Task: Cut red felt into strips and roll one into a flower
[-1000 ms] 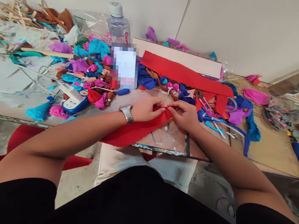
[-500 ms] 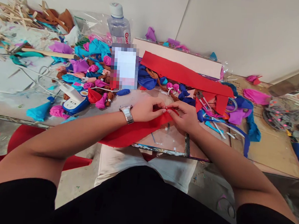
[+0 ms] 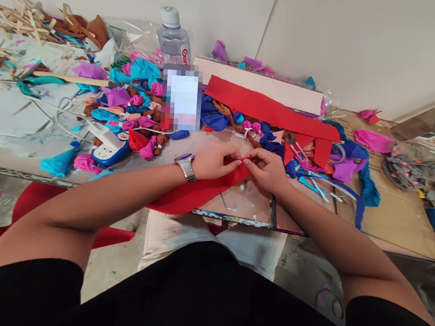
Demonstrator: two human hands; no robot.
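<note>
Red cloth (image 3: 191, 195): at the near edge of the table (image 3: 259, 197), running up to both hands' fingertips.
Long axis: slants from the pinched end leftward and down to that edge, passing below the left wrist (image 3: 190, 167).
Left hand (image 3: 215, 161): grip closed, pinching the end; nearer the cloth's bulk.
Right hand (image 3: 267, 171): grip closed on the same end; cloth lies to its left.

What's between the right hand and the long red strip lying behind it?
In the head view, navy cloth lies between the right hand and the red strip, with pink cloth rolls left of the navy.
</note>
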